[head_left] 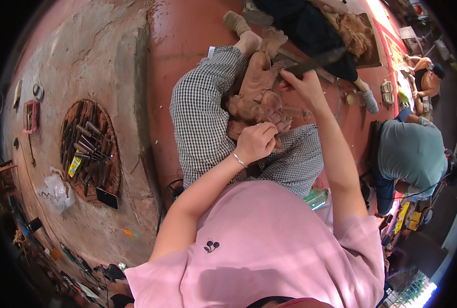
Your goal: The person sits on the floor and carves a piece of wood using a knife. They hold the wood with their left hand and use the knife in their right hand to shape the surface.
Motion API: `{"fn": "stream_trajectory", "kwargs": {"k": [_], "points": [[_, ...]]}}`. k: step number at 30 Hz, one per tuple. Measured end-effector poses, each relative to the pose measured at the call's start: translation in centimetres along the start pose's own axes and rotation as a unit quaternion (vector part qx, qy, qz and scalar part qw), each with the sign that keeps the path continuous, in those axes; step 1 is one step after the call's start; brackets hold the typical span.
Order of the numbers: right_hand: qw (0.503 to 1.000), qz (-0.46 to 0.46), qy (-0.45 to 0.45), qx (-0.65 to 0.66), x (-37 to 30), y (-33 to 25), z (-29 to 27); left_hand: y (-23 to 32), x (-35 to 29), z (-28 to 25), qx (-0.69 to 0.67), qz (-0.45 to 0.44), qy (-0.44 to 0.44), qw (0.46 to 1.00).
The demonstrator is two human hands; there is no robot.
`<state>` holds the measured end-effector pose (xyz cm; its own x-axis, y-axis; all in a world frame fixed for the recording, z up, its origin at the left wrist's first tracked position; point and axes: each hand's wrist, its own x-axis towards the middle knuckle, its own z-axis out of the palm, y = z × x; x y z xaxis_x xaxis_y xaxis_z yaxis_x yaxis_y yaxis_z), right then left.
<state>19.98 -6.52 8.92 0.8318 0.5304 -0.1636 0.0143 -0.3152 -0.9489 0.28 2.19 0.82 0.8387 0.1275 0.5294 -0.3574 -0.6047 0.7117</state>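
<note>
A reddish-brown carved wood piece [259, 90] rests on my lap, between my legs in checked trousers [202, 118]. My left hand [256, 142] is closed around a small tool pressed against the near end of the carving. My right hand [303, 84] grips the handle of a long dark flat mallet [318, 60], raised above the carving's right side. A metal bangle sits on my left wrist. The tool's tip is hidden by my fingers.
A round tray [90, 146] with several chisels lies on the grey floor at left, with a phone [107, 197] and a plastic bag [56, 192] nearby. A person in a grey-green shirt [410, 151] sits at right; another person's dark-clothed legs [315, 31] are ahead.
</note>
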Motion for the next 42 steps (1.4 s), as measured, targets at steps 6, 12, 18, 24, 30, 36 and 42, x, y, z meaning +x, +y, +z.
{"fn": "stream_trajectory", "kwargs": {"k": [6,12,18,24,30,36,42], "points": [[0.984,0.053,0.094,0.143,-6.2,4.5,0.9,0.3,0.1,-0.4,0.013,-0.017,-0.022,1.0],[0.988,0.016,0.144,-0.045,-7.1,4.6,3.3,0.1,0.0,-0.1,0.029,-0.014,-0.02,0.999],[0.991,0.002,0.102,0.088,-8.4,5.4,2.3,0.1,0.1,0.0,0.022,-0.013,-0.01,1.0],[0.976,-0.054,0.179,-0.108,-8.3,3.8,4.6,0.0,-0.2,0.0,0.041,-0.017,-0.025,0.999],[0.991,-0.033,0.122,0.045,-8.1,6.3,2.3,0.1,-0.1,0.1,0.032,-0.016,-0.014,0.999],[0.989,-0.003,0.151,0.003,-7.7,5.1,3.3,0.0,-0.1,0.1,0.039,-0.011,-0.014,0.999],[0.983,0.045,0.116,0.132,-7.3,4.9,2.1,0.2,0.1,-0.1,0.024,-0.018,-0.018,0.999]]}}
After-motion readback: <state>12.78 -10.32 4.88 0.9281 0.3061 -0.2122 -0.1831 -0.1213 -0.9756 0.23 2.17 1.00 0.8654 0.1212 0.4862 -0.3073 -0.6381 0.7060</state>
